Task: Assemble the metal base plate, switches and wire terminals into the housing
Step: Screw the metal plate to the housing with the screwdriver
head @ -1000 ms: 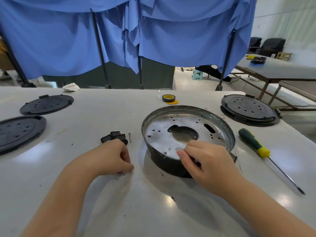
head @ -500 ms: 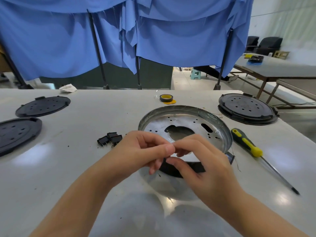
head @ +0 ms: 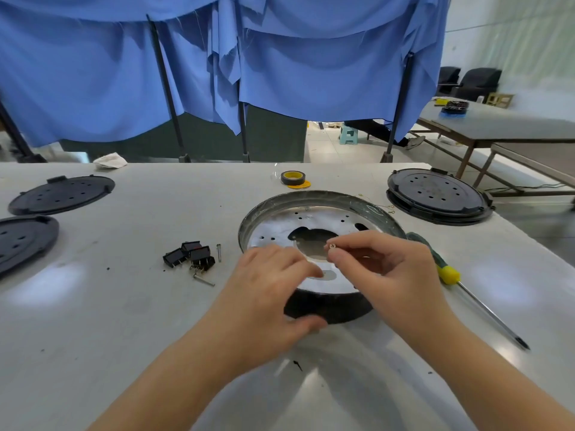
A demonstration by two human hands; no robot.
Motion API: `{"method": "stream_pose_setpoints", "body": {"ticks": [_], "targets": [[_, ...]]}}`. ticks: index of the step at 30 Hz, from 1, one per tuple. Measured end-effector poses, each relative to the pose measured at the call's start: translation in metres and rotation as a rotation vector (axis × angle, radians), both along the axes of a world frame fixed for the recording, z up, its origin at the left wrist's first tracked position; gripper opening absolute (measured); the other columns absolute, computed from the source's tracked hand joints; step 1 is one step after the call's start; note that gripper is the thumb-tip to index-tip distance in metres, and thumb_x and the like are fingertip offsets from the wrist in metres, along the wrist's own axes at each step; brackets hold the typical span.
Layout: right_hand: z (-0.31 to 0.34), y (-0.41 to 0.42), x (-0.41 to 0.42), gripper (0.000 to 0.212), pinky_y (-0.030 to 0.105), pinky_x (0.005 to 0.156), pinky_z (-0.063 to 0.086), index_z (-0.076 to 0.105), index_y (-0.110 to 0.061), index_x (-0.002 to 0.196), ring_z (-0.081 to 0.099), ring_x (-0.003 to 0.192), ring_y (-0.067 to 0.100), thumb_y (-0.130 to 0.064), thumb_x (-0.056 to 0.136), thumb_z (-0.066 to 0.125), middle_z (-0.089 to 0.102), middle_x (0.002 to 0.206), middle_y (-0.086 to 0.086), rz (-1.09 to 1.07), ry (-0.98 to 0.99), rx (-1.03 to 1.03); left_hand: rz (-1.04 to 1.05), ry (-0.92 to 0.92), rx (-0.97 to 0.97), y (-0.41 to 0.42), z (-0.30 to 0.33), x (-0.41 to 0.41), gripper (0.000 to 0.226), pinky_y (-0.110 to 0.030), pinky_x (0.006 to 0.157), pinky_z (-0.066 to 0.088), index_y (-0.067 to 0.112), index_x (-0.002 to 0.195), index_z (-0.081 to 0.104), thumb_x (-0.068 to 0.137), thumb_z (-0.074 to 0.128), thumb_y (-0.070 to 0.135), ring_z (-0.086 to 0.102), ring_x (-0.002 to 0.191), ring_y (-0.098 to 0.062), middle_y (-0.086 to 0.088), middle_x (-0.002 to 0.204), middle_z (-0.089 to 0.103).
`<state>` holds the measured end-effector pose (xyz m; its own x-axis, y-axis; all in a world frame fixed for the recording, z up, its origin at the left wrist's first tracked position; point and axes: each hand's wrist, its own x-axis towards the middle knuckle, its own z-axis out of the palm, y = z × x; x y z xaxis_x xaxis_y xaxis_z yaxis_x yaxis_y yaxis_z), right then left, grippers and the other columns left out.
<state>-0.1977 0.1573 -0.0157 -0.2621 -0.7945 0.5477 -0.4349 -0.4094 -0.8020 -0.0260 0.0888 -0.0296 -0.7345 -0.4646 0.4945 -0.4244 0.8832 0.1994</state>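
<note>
A round dark housing (head: 329, 312) stands on the white table with the shiny metal base plate (head: 280, 231) lying inside it. My right hand (head: 382, 275) hovers over the plate and pinches a small metal nut or screw (head: 331, 247) between thumb and forefinger. My left hand (head: 267, 293) rests on the housing's near left rim, fingers curled over the plate and thumb against the outer wall. A few black rocker switches (head: 189, 257) lie in a cluster to the left, with loose screws (head: 203, 279) beside them.
A green and yellow screwdriver (head: 448, 273) lies right of the housing. Black round covers sit at the far right (head: 438, 195) and at the left (head: 62, 194), (head: 21, 241). A tape roll (head: 293, 177) stands behind the housing. Blue cloth hangs past the table's far edge.
My hands met over the housing, then parted. The right hand now holds the small metal part above the plate, and the left hand has settled onto the near rim.
</note>
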Motion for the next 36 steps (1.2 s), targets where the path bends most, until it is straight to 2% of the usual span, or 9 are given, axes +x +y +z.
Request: {"method": "stream_pose_setpoints", "body": {"ticks": [2,5,8,12,16,19,22,28,36], "targets": [[0.002,0.0,-0.002,0.018,0.015,0.063,0.052,0.076,-0.023,0.079,0.07,0.068,0.008,-0.006,0.076,0.077,0.074,0.075,-0.008,0.007,-0.085,0.025,0.001,-0.084,-0.025,-0.002,-0.007,-0.003,0.037,-0.034,0.085,0.043,0.022,0.095,0.067,0.066,0.081,0.038,0.059,0.088,-0.016,0.009,0.092,0.061],[0.003,0.0,-0.003,0.017,0.018,0.062,0.054,0.075,-0.021,0.077,0.069,0.064,0.011,-0.005,0.073,0.079,0.073,0.071,-0.005,-0.001,-0.12,0.038,0.007,-0.035,-0.024,-0.009,-0.009,-0.003,0.029,-0.028,0.072,0.039,0.017,0.078,0.062,0.064,0.085,0.028,0.051,0.069,-0.014,0.007,0.076,0.056],[0.005,0.001,-0.004,0.014,0.02,0.063,0.056,0.07,-0.016,0.078,0.069,0.065,0.014,-0.006,0.072,0.08,0.072,0.071,-0.002,-0.01,-0.118,0.022,-0.004,0.074,0.019,-0.013,-0.008,-0.004,0.027,-0.025,0.065,0.035,0.014,0.07,0.059,0.067,0.083,0.028,0.04,0.064,-0.009,0.01,0.068,0.049],[0.007,0.004,-0.001,0.013,0.017,0.065,0.054,0.072,-0.017,0.078,0.07,0.068,0.012,-0.007,0.074,0.078,0.072,0.074,-0.003,0.017,-0.078,-0.028,0.021,0.231,0.145,-0.014,-0.006,-0.005,0.023,-0.023,0.073,0.033,0.021,0.07,0.058,0.068,0.077,0.033,0.044,0.068,-0.004,0.02,0.069,0.045],[0.012,0.011,0.001,0.02,0.015,0.069,0.053,0.07,-0.021,0.082,0.07,0.074,0.01,-0.002,0.076,0.075,0.072,0.08,-0.006,-0.032,0.007,-0.238,0.093,0.356,0.241,-0.014,-0.003,-0.003,0.023,-0.02,0.075,0.033,0.026,0.071,0.057,0.071,0.079,0.031,0.049,0.074,-0.006,0.013,0.07,0.052],[0.013,0.015,0.005,0.018,0.017,0.07,0.054,0.069,-0.02,0.088,0.07,0.076,0.011,-0.005,0.078,0.073,0.071,0.083,-0.009,-0.011,0.079,-0.314,0.15,0.522,0.322,-0.013,0.003,-0.001,0.031,-0.008,0.069,0.035,0.034,0.069,0.054,0.072,0.082,0.024,0.052,0.073,-0.001,0.018,0.073,0.056],[0.006,0.015,0.014,0.019,0.017,0.069,0.054,0.069,-0.021,0.085,0.069,0.075,0.01,-0.004,0.077,0.073,0.07,0.081,-0.01,0.043,0.096,-0.248,0.227,0.675,0.389,-0.016,0.009,0.003,0.024,-0.004,0.056,0.037,0.026,0.07,0.057,0.073,0.081,0.023,0.051,0.06,0.004,0.019,0.064,0.057],[0.0,0.01,0.019,0.019,0.021,0.067,0.056,0.072,-0.018,0.079,0.071,0.073,0.018,0.001,0.076,0.074,0.073,0.076,0.001,0.113,-0.222,0.026,0.272,0.949,0.545,-0.018,0.023,0.012,0.034,-0.013,0.055,0.048,0.02,0.077,0.061,0.066,0.07,0.05,0.056,0.06,-0.004,0.006,0.065,0.062],[0.014,0.004,0.022,0.011,0.025,0.07,0.058,0.075,-0.011,0.077,0.072,0.071,0.02,0.0,0.076,0.073,0.074,0.075,0.009,0.159,-0.408,0.034,0.179,1.094,0.679,-0.014,0.029,0.013,0.026,-0.017,0.058,0.053,0.017,0.081,0.065,0.076,0.074,0.04,0.063,0.07,-0.01,-0.002,0.077,0.068]]}}
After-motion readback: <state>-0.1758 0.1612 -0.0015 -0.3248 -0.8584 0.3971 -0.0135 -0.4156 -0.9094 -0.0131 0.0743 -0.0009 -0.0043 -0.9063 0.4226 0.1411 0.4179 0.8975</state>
